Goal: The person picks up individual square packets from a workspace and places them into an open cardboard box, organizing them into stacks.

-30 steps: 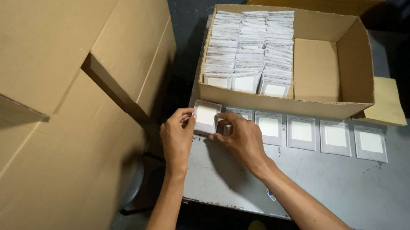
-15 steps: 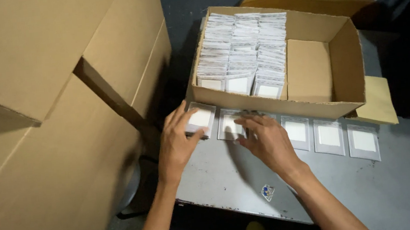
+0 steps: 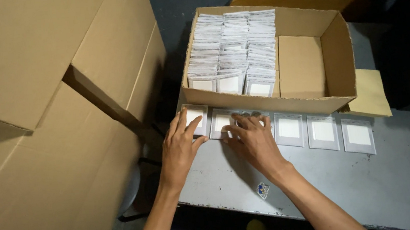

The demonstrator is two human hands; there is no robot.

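A row of flat clear packets with white inserts lies on the grey metal table [image 3: 405, 180] along the front of an open cardboard box [image 3: 315, 101]. My left hand [image 3: 180, 148] rests flat with its fingers on the leftmost packet [image 3: 195, 115]. My right hand [image 3: 253, 143] lies palm down beside it, fingertips on the second packet [image 3: 221, 122] and over a third. To the right, three more packets [image 3: 322, 131] lie untouched. Inside the box, three tight stacks of the same packets [image 3: 236, 46] fill the left part.
Large cardboard cartons [image 3: 49, 126] stand close on the left, overhanging the gap beside the table. A loose cardboard sheet [image 3: 370, 93] lies right of the box. A small sticker [image 3: 262, 190] marks the table near its front edge. Dark floor shows below.
Both hands have lowered from pinching a packet at the box's front corner to lying flat on the leftmost packets. The view has shifted slightly.
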